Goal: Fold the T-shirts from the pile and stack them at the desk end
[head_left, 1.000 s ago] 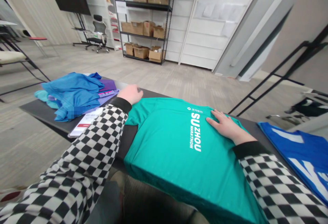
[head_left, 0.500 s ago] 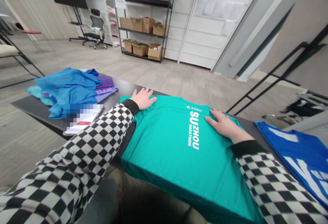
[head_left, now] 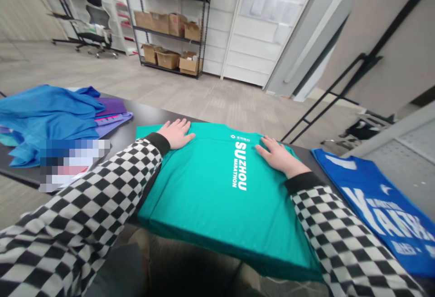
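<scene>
A green T-shirt [head_left: 204,188] with white "SUZHOU MARATHON" lettering lies spread across a dark table [head_left: 146,112], its lower part hanging over the near edge. My left hand [head_left: 176,133] rests flat on the shirt's upper left part, fingers spread. On the upper right part, beside the lettering, my right hand [head_left: 278,154] lies palm down with its fingers stretched out. Neither hand grips the cloth. Both forearms wear black-and-white checked sleeves.
Left on the table is a loose heap of blue and purple clothes [head_left: 57,111], with a partly blurred flat item [head_left: 74,165] before it. A blue printed shirt [head_left: 374,202] lies at the right. Beyond stand a shelf with cardboard boxes [head_left: 168,59] and an office chair [head_left: 97,25].
My view has turned slightly to the right, so everything sits further left and more of the blue printed shirt shows. Both hands stay in about the same places on the green T-shirt.
</scene>
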`<state>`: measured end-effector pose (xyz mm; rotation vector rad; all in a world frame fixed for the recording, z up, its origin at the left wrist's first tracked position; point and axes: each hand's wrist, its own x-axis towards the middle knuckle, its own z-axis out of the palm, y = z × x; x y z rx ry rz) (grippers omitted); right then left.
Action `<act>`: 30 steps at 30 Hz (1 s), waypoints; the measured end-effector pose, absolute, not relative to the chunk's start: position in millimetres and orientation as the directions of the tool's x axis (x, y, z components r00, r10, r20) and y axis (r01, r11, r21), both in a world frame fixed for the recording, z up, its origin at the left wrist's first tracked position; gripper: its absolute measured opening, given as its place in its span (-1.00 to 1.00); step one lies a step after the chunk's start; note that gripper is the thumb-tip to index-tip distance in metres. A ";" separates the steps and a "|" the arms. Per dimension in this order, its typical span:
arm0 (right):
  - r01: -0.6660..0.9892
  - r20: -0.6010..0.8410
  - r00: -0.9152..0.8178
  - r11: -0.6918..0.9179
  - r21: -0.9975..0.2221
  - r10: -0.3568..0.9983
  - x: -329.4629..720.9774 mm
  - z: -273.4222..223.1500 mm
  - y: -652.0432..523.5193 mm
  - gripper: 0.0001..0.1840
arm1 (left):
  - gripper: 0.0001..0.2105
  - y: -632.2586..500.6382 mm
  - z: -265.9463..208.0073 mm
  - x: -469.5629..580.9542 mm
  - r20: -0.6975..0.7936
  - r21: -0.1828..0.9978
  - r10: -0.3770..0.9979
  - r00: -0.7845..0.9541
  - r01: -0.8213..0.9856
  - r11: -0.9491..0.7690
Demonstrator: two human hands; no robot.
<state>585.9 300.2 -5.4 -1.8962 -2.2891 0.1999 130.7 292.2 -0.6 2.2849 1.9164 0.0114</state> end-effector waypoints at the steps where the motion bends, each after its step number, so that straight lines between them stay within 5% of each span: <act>1: 0.960 0.072 -0.174 0.185 -0.212 0.982 589.7 0.9 297.5 -0.09 | -0.15 293.7 -2.6 129.1 -0.096 0.118 0.980 0.176 0.979 -0.164; 8: 0.976 0.405 0.055 0.037 -0.216 0.913 652.2 46.7 269.6 -0.39 | -0.14 308.5 -18.0 114.3 -0.087 0.055 0.977 0.196 0.980 -0.192; 18: 0.979 -0.022 0.133 -0.135 -0.151 0.991 678.1 43.7 256.2 -0.86 | -0.14 310.0 -16.2 111.7 -0.109 0.038 0.975 0.192 0.981 -0.189; 30: 0.923 0.158 0.367 -0.338 -0.182 0.917 701.5 51.7 257.1 -0.79 | -0.10 320.5 -24.0 100.4 -0.134 0.004 0.974 0.185 0.983 -0.186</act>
